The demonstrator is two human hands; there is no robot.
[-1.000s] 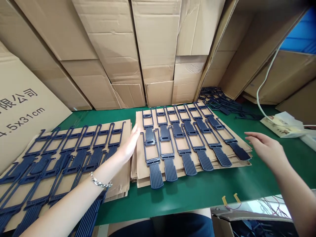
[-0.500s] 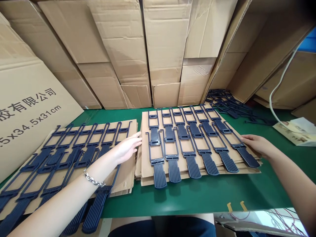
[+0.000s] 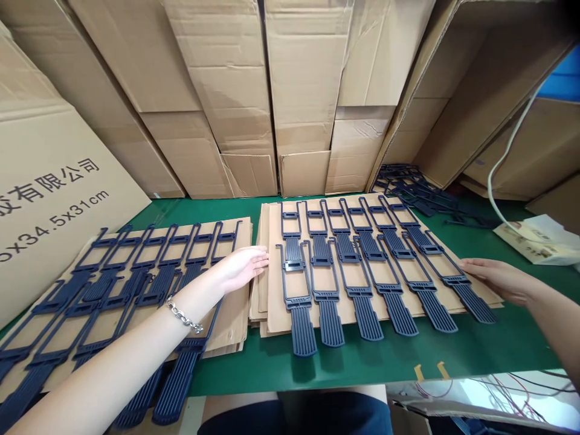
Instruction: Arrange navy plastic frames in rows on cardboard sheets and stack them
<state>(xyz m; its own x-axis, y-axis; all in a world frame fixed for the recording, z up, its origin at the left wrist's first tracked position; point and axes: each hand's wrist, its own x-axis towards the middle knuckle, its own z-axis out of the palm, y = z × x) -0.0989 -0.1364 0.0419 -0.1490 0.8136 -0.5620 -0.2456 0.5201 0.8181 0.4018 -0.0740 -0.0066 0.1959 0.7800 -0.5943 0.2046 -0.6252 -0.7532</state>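
My left hand [image 3: 242, 269] holds the left edge of a cardboard sheet [image 3: 275, 305], fingers stretched toward it. At the opposite edge, my right hand [image 3: 501, 279] grips the same sheet, with fingers on top near the corner. Two rows of dark navy plastic frames [image 3: 368, 320] lie across this sheet, each with a ribbed paddle-shaped end. The front paddles overhang its near edge. Beneath it is a stack of more cardboard sheets [image 3: 259, 290], its left edges showing. My left forearm passes over another cardboard sheet [image 3: 233, 320] bearing similar navy frames [image 3: 176, 386].
Cardboard boxes [image 3: 303, 90] wall off the back of the green table [image 3: 362, 368]. A heap of loose navy parts [image 3: 417, 187] lies at the back right, near a white cable [image 3: 502, 160] and a small white box [image 3: 539, 238]. A printed carton [image 3: 54, 145] stands left.
The loaded cardboard sheet has slid right and slightly nearer across the stack, with both my hands moving along at its edges. More of the sheets below show on the left.
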